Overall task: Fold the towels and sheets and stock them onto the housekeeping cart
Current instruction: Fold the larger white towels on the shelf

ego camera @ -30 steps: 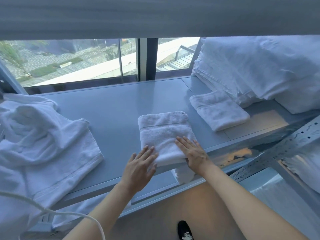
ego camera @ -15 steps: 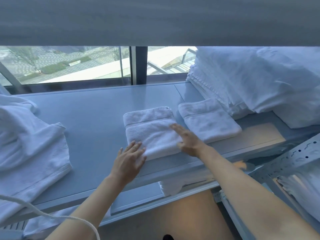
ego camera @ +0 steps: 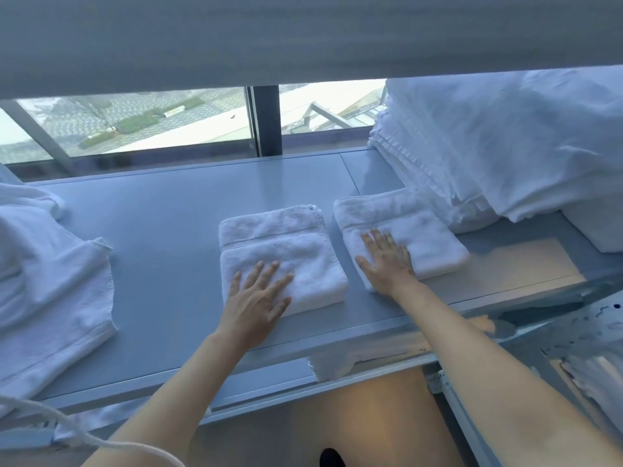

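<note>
Two folded white towels lie side by side on the grey table [ego camera: 175,230]. My left hand [ego camera: 258,298] rests flat with spread fingers on the near corner of the middle towel [ego camera: 283,244]. Flat on the near left part of the right-hand towel [ego camera: 414,227] lies my right hand [ego camera: 387,261], fingers straight. Neither hand grips anything.
A tall stack of white sheets [ego camera: 499,146] fills the table's back right. Unfolded white towels [ego camera: 47,271] are heaped at the left edge. A window [ego camera: 141,123] runs behind the table. A perforated metal rack [ego camera: 580,332] stands at lower right, and a white cord [ego camera: 67,429] crosses lower left.
My right hand has left the middle towel and moved right onto the other folded towel. My left hand has slid further onto the middle towel. The view has shifted closer.
</note>
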The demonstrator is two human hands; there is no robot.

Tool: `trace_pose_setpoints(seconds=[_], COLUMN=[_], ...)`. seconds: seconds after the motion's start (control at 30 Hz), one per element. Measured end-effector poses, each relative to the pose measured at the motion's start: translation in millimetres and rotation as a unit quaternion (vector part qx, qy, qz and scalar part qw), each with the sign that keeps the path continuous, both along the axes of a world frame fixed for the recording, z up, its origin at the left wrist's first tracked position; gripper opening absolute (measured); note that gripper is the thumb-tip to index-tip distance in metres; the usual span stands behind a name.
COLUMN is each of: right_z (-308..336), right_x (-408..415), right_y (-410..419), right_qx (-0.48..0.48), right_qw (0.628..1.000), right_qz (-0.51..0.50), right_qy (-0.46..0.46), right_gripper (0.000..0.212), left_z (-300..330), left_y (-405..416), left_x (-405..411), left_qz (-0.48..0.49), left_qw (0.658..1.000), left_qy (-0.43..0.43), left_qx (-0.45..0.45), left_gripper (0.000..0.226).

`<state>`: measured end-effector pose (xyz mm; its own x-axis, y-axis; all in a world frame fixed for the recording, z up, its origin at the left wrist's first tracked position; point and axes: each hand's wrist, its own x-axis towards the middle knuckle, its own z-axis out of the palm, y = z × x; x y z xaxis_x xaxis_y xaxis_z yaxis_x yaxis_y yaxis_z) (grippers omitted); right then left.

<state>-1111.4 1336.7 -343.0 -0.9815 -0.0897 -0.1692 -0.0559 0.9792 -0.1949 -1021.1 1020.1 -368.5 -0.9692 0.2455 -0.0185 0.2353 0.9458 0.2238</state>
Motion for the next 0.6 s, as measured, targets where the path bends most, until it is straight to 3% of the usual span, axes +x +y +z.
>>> trace_pose_setpoints(seconds=[0.43, 0.6], right_z=[-20.3, 1.5], right_x=[70.8, 87.3], right_y=[-92.9, -129.7], right_qx=[-0.006, -0.033], right_qw=[0.999, 0.997], right_qz=[0.027, 0.02], right_qy=[0.039, 0.064], right_gripper=[0.069, 0.063], left_z=[-5.5, 0.0], left_y=[-81.2, -106.6], left_x=[77.0, 98.1], left_qz=[0.012, -0.001], left_qw=[1.0, 1.0], left_qy=[0.016, 0.008], left_qx=[0.019, 0.03], left_gripper=[0.057, 0.059])
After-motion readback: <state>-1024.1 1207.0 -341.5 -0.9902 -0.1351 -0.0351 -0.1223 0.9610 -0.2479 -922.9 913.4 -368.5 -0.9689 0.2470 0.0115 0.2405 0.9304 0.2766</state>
